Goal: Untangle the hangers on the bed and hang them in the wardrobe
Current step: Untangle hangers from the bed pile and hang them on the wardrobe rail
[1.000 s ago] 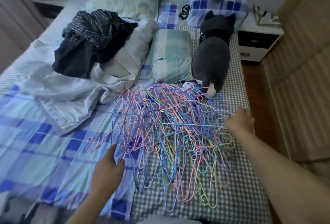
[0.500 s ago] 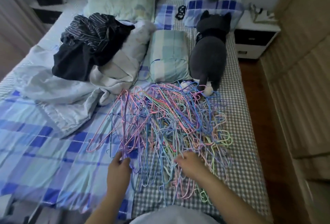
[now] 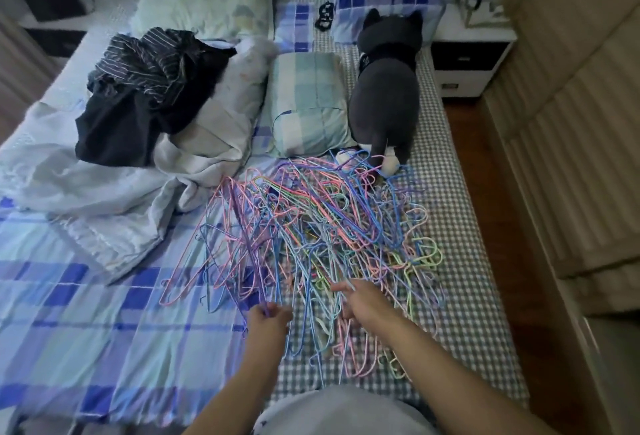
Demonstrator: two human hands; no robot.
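Seen from above, looking down along a bed (image 3: 104, 330) with a blue plaid sheet on its left half and a small grey check on its right. Spread across the middle of the bed, a big tangled heap of thin wire hangers (image 3: 329, 244) in pink, blue, purple, green and yellow, lying mostly on the checked side and spilling a little onto the plaid.

At the near edge of the heap, left hand (image 3: 268, 322) with fingers curled round a purple hanger (image 3: 242, 226), which rises at a slant out of the left part of the pile. Just to the right, right hand (image 3: 363, 303) resting on the tangle, fingers bent down among the wires and pinching pale strands; exactly which hanger, hard to tell. Both forearms bare, reaching in from the bottom edge.

Beyond the heap, a grey plush cat (image 3: 384, 102) lying lengthwise on the checked side, its white feet touching the far edge of the hangers. Beside it to the left, a small green checked pillow (image 3: 308, 102). Further left, a crumpled white quilt (image 3: 104, 185) with a heap of dark striped clothes (image 3: 145, 88) on top. At the head of the bed, a pale green pillow (image 3: 204, 1) and a blue checked cushion (image 3: 388, 5). On the far right, a white nightstand (image 3: 467, 53), and along the right edge, beige ribbed wardrobe doors (image 3: 571, 123).
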